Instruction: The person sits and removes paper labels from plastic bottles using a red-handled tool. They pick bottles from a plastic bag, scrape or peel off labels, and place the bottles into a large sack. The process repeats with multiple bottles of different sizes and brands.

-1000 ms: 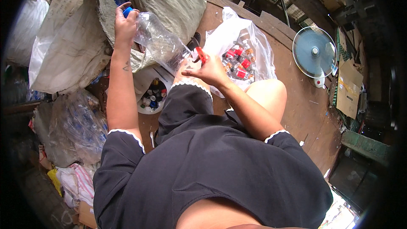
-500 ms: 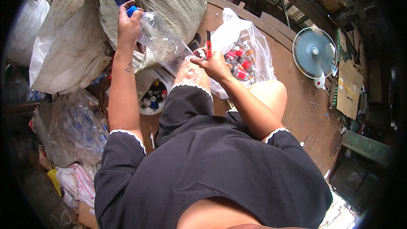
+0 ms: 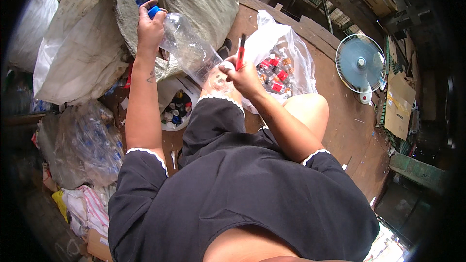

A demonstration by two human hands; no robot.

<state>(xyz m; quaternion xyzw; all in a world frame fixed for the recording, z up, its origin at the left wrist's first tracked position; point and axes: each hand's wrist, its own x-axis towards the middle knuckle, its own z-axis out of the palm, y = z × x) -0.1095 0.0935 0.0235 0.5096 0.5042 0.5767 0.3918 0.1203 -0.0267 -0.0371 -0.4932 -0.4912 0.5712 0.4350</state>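
Note:
My left hand [image 3: 150, 30] is closed round the neck end of a large clear plastic bottle [image 3: 187, 43], just below its blue cap [image 3: 154, 11]. The bottle slants down to the right, its base over my bare knee. Closed on a red utility knife [image 3: 240, 54], my right hand [image 3: 246, 78] is beside the bottle's base; the dark tip of the knife points up. Something small and whitish shows at these fingers, too unclear to name. Beyond this hand, a translucent plastic bag [image 3: 303, 51] holds several small bottles [image 3: 276, 75] with red labels.
A white bucket [image 3: 168, 87] with loose bottle caps [image 3: 177, 110] stands left of my knee. Large woven sacks [image 3: 73, 63] crowd the far left, with a stuffed plastic bag [image 3: 90, 148] nearer. A blue fan [image 3: 360, 62] and flattened cardboard [image 3: 400, 109] are at the right on the brown floor.
My left hand and the bottle's capped end have shifted slightly right. The right hand's fingers have drawn in, and the knife has moved a little to the right.

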